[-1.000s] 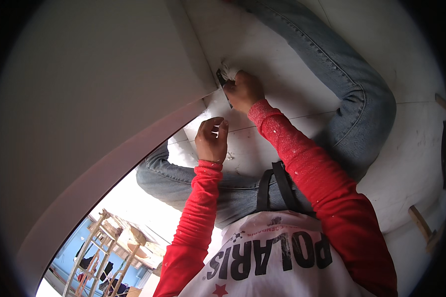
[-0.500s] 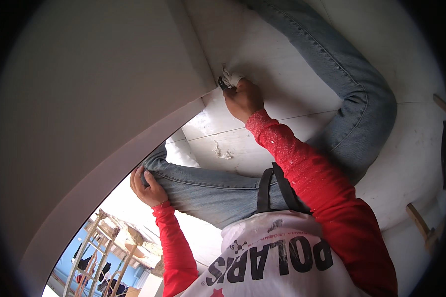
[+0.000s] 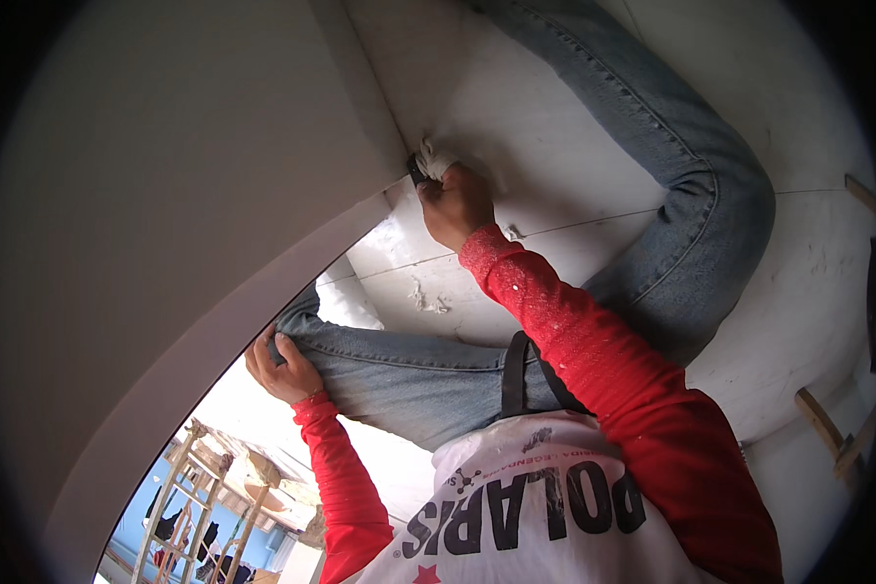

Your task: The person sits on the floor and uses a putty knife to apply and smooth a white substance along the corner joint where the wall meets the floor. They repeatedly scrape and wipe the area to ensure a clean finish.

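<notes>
My right hand (image 3: 457,207) is closed around a small dark tool (image 3: 416,169), its kind too hidden to name. The tool's tip is at the seam where a pale vertical panel (image 3: 214,175) meets the white floor surface (image 3: 555,127). A crumpled white lump (image 3: 438,154) shows just beyond the fingers; I cannot tell if it is putty or cloth. On my bent knee in blue jeans (image 3: 409,375) rests my left hand (image 3: 284,368), fingers apart and empty, close to the panel's lower edge.
White scraps (image 3: 428,299) lie on the floor surface between my legs, with a small white bit (image 3: 512,232) by my right wrist. Wooden pieces (image 3: 821,423) stand at the right rim. Beyond the panel edge at lower left are a wooden frame (image 3: 200,501) and hanging clothes.
My right hand and its tool have shifted slightly left relative to the floor scraps, staying by the panel seam. A small white bit by the wrist has come into sight. My left hand stays on the knee.
</notes>
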Available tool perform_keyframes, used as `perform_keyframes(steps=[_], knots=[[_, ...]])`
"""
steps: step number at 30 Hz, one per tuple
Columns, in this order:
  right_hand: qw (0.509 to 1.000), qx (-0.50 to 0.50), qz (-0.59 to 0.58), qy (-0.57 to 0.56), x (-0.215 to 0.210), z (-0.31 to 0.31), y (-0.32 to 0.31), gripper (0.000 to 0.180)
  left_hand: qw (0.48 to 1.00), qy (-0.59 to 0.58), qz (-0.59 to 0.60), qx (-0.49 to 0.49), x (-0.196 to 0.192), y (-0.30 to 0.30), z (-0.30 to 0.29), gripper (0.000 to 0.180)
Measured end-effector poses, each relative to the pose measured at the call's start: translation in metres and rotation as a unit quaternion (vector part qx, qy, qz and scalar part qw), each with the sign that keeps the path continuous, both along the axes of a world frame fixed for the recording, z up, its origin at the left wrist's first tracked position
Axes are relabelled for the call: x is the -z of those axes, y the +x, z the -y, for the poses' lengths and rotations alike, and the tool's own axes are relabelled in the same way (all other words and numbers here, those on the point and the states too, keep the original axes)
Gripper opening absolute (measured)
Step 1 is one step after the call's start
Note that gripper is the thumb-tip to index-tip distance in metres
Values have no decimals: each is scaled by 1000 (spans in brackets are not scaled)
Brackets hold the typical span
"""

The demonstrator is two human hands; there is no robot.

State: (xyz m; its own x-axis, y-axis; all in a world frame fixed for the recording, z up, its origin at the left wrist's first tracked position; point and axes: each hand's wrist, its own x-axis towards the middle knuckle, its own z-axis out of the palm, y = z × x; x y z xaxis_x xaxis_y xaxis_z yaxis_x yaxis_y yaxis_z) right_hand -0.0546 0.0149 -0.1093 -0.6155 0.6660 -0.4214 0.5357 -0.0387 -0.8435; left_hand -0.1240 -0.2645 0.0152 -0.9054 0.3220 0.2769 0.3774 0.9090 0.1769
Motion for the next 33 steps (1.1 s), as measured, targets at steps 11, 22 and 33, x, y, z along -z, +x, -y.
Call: perform_keyframes(steps=[11,22,33], knots=[[991,-87,74,68,-17,-12,-1,22,1000,2,8,1,0,-1,3,21],[983,-92,-18,156,-25,-6,4,18,1000,-3,10,-7,-1,-2,1,21],[988,-78,3,132,-19,-2,-1,20,1000,6,6,-15,2,-3,4,22]])
